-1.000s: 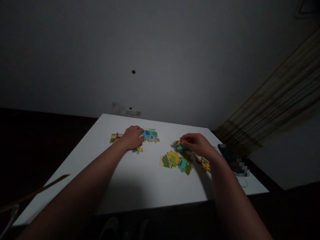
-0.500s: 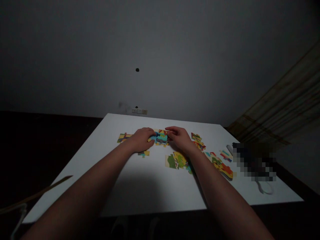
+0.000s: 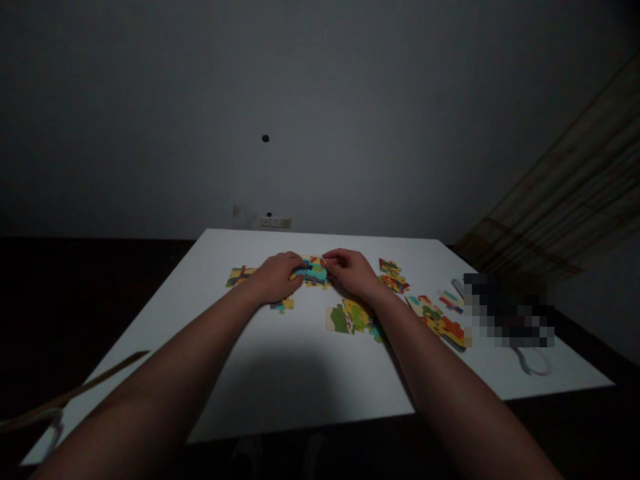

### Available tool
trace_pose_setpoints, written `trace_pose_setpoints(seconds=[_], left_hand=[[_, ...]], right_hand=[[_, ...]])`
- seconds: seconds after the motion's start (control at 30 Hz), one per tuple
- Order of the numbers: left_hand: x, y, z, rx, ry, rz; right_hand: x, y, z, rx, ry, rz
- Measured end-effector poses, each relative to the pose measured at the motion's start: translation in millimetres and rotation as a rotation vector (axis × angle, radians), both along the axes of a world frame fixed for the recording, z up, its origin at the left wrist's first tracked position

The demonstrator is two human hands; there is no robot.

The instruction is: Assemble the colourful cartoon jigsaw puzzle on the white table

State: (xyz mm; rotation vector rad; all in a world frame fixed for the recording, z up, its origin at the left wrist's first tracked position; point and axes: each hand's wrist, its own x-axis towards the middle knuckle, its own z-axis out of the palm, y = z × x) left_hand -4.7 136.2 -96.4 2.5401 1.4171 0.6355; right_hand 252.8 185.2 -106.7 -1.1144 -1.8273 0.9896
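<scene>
A joined patch of colourful jigsaw puzzle pieces [image 3: 315,272] lies on the white table [image 3: 280,373], between my two hands. My left hand [image 3: 277,276] grips the left side of the patch, thumb nearer me and fingers on the far side. At the right edge, my right hand [image 3: 351,271] has its thumb and fingertips closed on a puzzle piece there; part of that piece is hidden. Left of my left hand lies a yellow and blue puzzle section [image 3: 240,276]. Just in front of it is a small yellow and teal piece [image 3: 283,305].
A green and yellow puzzle section [image 3: 350,316] lies by my right forearm. More puzzle pieces [image 3: 393,283] and a larger orange section [image 3: 443,327] sit farther right, near a blurred dark object [image 3: 505,313]. A thin brown strip [image 3: 110,363] crosses the left table edge.
The teal pieces between my hands now look flatter and closer together. Both hands keep their hold with only small finger movements. The whole view has shifted slightly.
</scene>
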Motion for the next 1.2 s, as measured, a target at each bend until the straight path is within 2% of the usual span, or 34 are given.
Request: trace_pose_setpoints(seconds=[0.1,0.2,0.3,0.4,0.53,0.63,0.77,1.0,1.2], left_hand=[[1,-1,1.0,0.010,-0.033,0.015],[3,-4,3.6,0.029,-0.099,0.013],[8,-7,5.7,0.004,-0.249,0.019],[12,-4,4.1,-0.058,-0.476,0.075],[13,6,-2.4,-0.096,-0.771,0.158],[13,12,-5.1,-0.096,-0.890,0.174],[14,12,-2.7,-0.101,-0.917,0.165],[17,7,2.3,-0.132,-0.934,0.143],[18,8,0.8,-0.175,-0.930,0.114]], right_hand=[[0,-2,4.1,0.047,0.024,0.014],[-1,-4,5.7,0.096,0.047,-0.030],[-4,-3,3.6,0.018,0.167,-0.074],[-6,-3,2.4,-0.046,0.261,-0.048],[-6,-9,5.5,-0.010,0.135,0.014],[-7,-16,8.2,0.021,0.008,0.124],[-7,-18,11.8,0.108,-0.101,0.222],[-3,-18,13.3,0.075,-0.247,0.243],[-7,-23,17.2,0.100,-0.166,0.238]])
